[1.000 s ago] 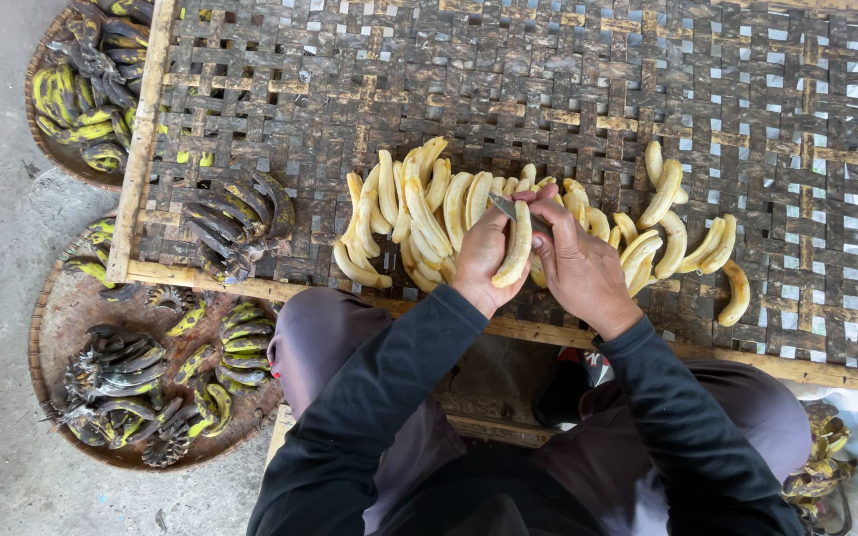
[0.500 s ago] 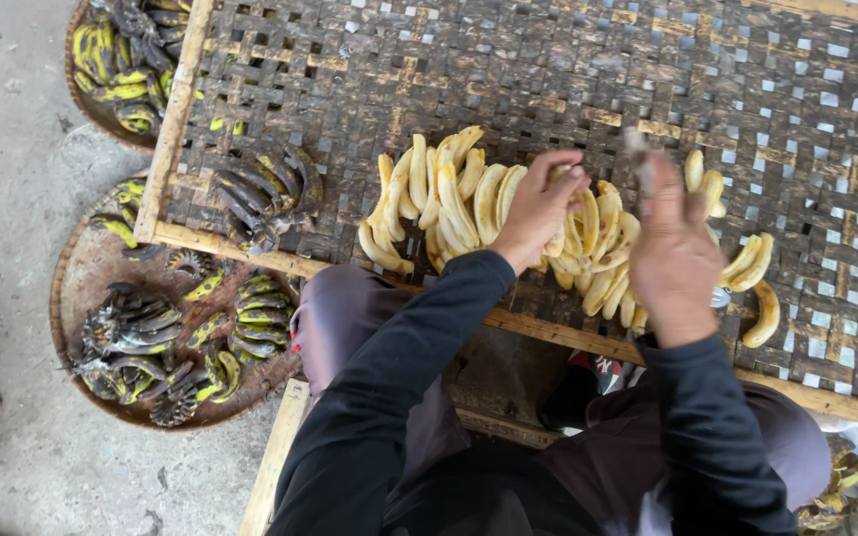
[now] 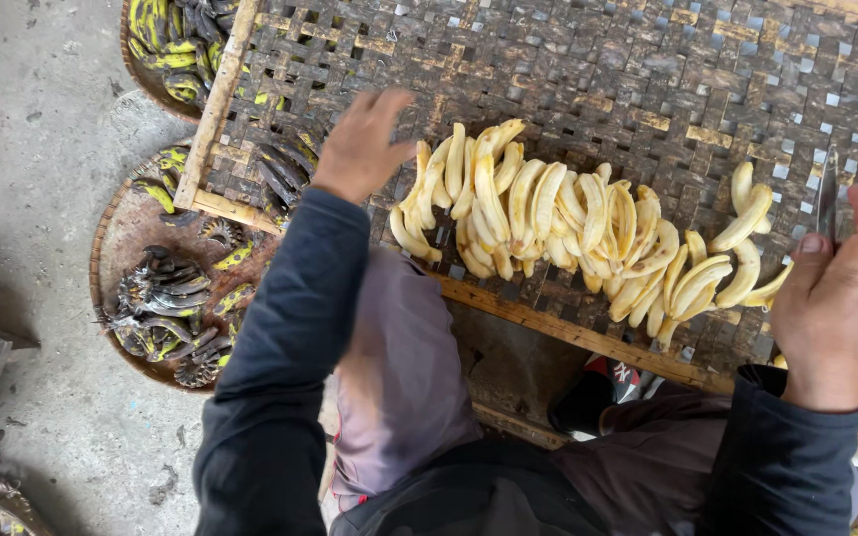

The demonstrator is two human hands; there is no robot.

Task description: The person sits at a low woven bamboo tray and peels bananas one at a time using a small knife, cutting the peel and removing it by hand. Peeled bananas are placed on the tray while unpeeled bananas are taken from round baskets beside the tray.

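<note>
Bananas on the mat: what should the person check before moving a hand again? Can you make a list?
1. Peeled bananas lie in a row on the woven rack: ok.
2. Right hand grips the knife, blade pointing up and away from the bananas: ok.
3. Left hand is open and holds nothing: ok.
4. Left hand's path toward the unpeeled bananas beside it is unblocked: ok.
5. Knife sharpness: cannot tell.
</note>
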